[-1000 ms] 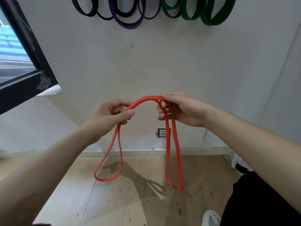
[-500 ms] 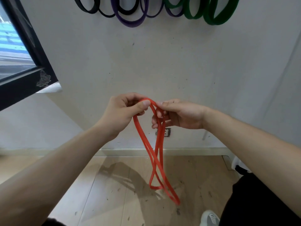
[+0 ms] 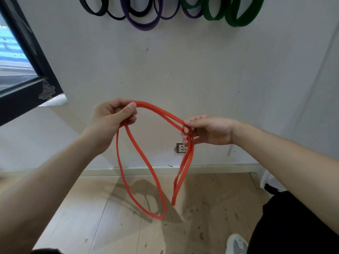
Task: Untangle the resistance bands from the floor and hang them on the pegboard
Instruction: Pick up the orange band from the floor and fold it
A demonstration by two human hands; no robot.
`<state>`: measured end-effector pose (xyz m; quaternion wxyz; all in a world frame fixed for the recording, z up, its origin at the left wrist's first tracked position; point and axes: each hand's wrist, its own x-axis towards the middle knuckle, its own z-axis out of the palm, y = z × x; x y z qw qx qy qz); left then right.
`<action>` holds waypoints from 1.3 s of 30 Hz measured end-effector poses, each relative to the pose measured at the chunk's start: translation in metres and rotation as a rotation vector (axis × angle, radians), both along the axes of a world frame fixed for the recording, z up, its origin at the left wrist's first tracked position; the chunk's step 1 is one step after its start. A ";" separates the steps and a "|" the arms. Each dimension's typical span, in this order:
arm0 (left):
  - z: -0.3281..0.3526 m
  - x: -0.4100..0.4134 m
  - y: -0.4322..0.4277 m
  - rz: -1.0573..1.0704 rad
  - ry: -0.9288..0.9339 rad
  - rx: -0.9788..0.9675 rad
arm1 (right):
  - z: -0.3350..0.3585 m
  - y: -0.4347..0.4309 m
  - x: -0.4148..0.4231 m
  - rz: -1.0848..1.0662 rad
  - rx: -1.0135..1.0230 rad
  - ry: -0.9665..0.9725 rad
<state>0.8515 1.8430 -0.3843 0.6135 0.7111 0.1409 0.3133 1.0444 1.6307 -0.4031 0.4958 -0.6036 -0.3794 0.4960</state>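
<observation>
Bands on wall cropped at top; red band partly under fingers.

Single view, head-worn, wide-angle. It looks forward and down from the person's own eye level, facing a pale wall roughly square-on. Both forearms enter from the lower corners. The left hand and right hand sit close to the lens at mid-frame, gripping the red band. The top edge cuts off the hung bands, so only their lower loops are visible. The lower frame takes in the wooden floor and one shoe near the bottom edge. A window frame bows at the left, which is lens distortion. The socket lies low on the wall, behind the hands.
</observation>
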 end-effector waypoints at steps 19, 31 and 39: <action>-0.011 0.011 -0.048 -0.291 0.183 0.121 | 0.027 0.010 -0.032 -0.011 0.135 -0.154; 0.003 0.009 -0.036 -0.066 -0.026 0.045 | 0.012 0.005 -0.019 0.139 -0.011 -0.075; 0.005 -0.003 -0.005 0.058 -0.076 -0.010 | 0.002 0.002 -0.008 0.091 -0.051 -0.078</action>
